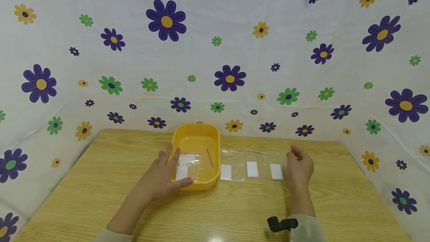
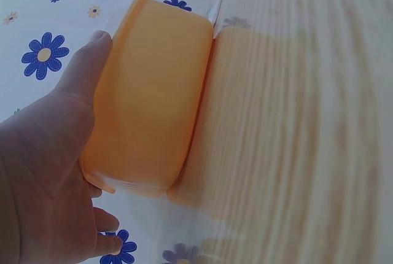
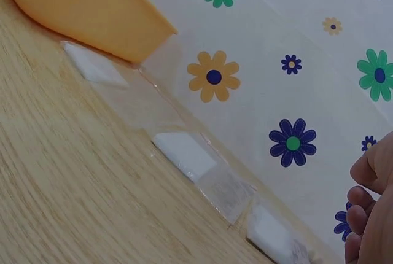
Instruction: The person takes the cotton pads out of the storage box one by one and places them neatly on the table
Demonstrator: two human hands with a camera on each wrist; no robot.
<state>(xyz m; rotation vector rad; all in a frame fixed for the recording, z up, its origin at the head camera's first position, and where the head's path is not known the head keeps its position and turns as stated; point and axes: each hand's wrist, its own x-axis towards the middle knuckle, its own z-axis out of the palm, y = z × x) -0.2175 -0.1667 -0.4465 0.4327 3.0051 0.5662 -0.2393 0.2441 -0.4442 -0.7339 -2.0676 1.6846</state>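
Observation:
My left hand (image 1: pixel 162 176) lies over the left side and near corner of a yellow plastic basin (image 1: pixel 196 186), fingers spread across the rim. In the left wrist view the thumb (image 2: pixel 92 61) lies along the rim of the basin. Inside the basin are clear zip bags with red seal lines and white rectangular pieces (image 1: pixel 181 172). My right hand (image 1: pixel 300 165), its fingers curled, is beside the rightmost white piece (image 1: pixel 276 171); nothing shows between the fingers. In the right wrist view that bagged piece (image 3: pixel 270 234) lies left of the hand.
Two more bagged white pieces, one (image 1: pixel 226 172) beside the basin and one (image 1: pixel 252 169) in the middle, complete a row on the wooden table (image 1: pixel 221 212). A flowered white cloth (image 1: pixel 215 55) rises behind and at both sides. A black wrist mount (image 1: pixel 281 224) sits at the right sleeve.

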